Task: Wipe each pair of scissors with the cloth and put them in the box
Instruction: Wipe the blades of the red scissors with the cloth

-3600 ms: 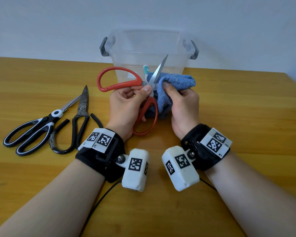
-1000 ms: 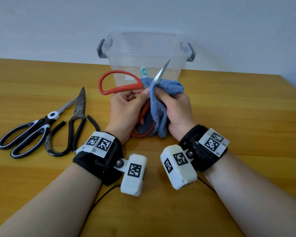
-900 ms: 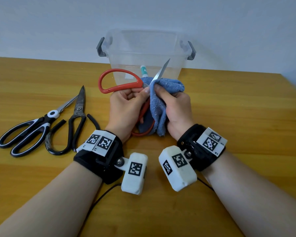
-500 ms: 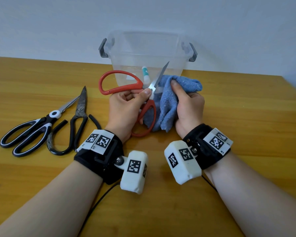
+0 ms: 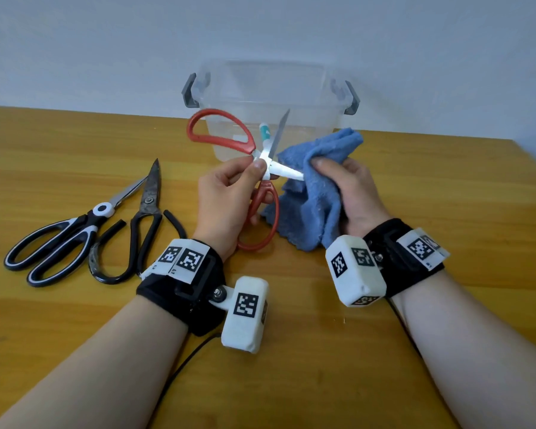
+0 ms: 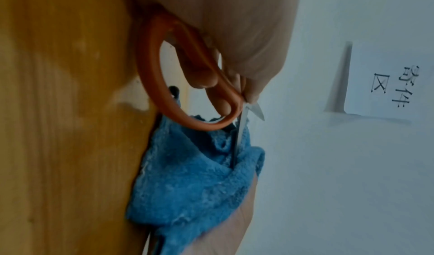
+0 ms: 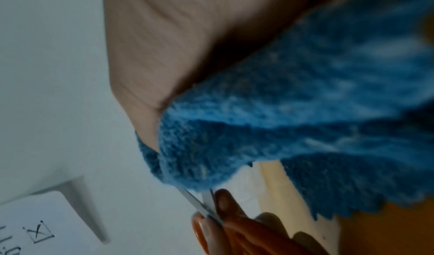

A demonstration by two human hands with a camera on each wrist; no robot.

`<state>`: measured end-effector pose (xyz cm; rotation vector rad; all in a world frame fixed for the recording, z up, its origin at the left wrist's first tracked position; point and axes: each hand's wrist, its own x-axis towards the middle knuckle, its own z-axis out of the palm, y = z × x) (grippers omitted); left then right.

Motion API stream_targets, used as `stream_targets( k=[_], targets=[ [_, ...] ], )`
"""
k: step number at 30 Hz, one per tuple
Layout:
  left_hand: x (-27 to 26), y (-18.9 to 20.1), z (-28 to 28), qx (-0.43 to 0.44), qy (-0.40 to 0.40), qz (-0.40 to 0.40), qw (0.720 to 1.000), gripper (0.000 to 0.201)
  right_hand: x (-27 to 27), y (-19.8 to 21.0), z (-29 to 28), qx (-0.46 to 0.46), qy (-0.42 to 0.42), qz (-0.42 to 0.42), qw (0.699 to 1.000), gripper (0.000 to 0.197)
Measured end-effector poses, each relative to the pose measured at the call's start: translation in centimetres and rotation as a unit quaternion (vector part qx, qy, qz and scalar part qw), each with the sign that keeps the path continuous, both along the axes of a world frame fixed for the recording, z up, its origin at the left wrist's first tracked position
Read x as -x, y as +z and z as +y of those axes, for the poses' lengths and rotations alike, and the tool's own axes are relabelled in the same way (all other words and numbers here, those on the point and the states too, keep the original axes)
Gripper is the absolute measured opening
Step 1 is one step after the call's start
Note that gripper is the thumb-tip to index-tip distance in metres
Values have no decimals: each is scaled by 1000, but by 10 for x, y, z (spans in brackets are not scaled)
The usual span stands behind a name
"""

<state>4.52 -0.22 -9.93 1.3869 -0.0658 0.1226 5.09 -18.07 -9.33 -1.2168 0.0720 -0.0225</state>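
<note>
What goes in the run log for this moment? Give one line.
step: wiping | left hand: grips red scissors, blades open | right hand: cloth round one blade | black-and-white scissors, black scissors: on table | box: behind

It looks like a plain workroom: a wooden surface [image 5: 446, 212] against a bare wall [image 5: 106, 41], with a printed paper sign [image 6: 385, 84].

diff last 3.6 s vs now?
Right hand slid the blue cloth off one blade of the red scissors and now grips the other. Left hand holds them throughout. Two scissors on the table and the box unchanged.
</note>
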Motion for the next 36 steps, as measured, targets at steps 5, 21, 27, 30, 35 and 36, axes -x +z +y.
stream_targets(
  k=[5,21,27,30,35,36],
  targets=[
    [0,0,0,15,16,2,1000,12,4,4,2,29,5,3,1000,28],
    [1,-4,1,-60,-88,-32,994,18,2,1,6,6,69,20,997,36],
    [-3,-10,0,-127,-111,-24,985,19,-1,-4,13,100,9,-12,995,16],
    [-4,-10,1,-135,-126,-23,983,13,-2,-6,17,105,-21,-7,994,20],
    [-4,-9,0,-150,-118,-24,981,14,1,-4,19,47,-68,15,996,16],
    [-3,-9,-1,-153,-117,-26,981,14,1,-4,19,30,-77,19,996,17]
  ],
)
